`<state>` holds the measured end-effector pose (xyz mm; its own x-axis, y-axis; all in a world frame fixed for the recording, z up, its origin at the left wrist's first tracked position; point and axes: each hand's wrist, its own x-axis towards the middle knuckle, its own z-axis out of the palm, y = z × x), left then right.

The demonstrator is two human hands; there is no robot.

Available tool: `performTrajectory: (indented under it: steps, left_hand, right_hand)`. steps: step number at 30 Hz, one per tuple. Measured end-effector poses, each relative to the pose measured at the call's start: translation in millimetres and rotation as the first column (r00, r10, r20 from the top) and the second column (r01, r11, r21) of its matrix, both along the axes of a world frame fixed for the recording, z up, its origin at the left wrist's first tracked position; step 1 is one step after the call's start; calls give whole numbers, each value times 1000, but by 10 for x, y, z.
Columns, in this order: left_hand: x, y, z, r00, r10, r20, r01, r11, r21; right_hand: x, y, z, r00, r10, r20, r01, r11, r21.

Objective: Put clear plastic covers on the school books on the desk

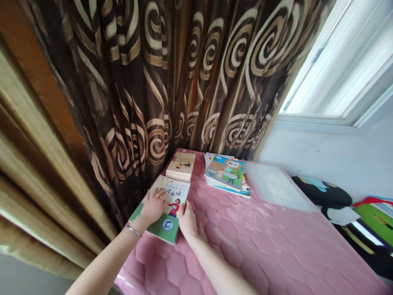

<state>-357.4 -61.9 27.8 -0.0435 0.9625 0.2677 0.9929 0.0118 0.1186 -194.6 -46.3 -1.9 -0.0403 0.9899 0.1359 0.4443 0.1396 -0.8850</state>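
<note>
A book with a white and green cover (176, 188), showing a figure in red, lies on the pink quilted surface. My left hand (153, 207), a silver bangle at its wrist, rests flat on the cover with its fingers apart. At the book's right edge, my right hand (188, 221) is closed, its thumb against the edge and its other fingers partly hidden. Just behind stands a short stack of beige books (181, 164), touching or nearly touching this book.
Further right on the pink quilted surface (245, 237) is a pile of books topped by a blue-green textbook (225, 170). Clear plastic sheets (281, 186) lie beside it. A patterned curtain (184, 82) hangs behind. Dark bags (322, 192) sit along the right edge, below a window (340, 61).
</note>
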Motion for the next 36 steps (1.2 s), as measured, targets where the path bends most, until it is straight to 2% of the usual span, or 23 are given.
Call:
performTrajectory:
  steps: [4,9,15,22,36]
  left_hand:
    - [104,97,-156,1000,12,-8,-12,1000,8]
    - [90,132,-222,998,45,-36,-42,996,72]
    - [135,102,-184,994,87,-74,-82,994,69]
    - [161,37,-116,933,349,-87,-344,937,66]
    - [205,60,-65,920,382,-91,-380,924,39]
  right_hand:
    - [8,2,50,1000,-4,9,4,999,-49]
    - [33,17,76,1000,12,5,-12,999,-43]
    - [49,41,51,1000,5,18,-4,998,-60]
    - [73,27,1,998,16,55,-12,997,-73]
    - [91,54,-39,999,35,5,-34,998,-53]
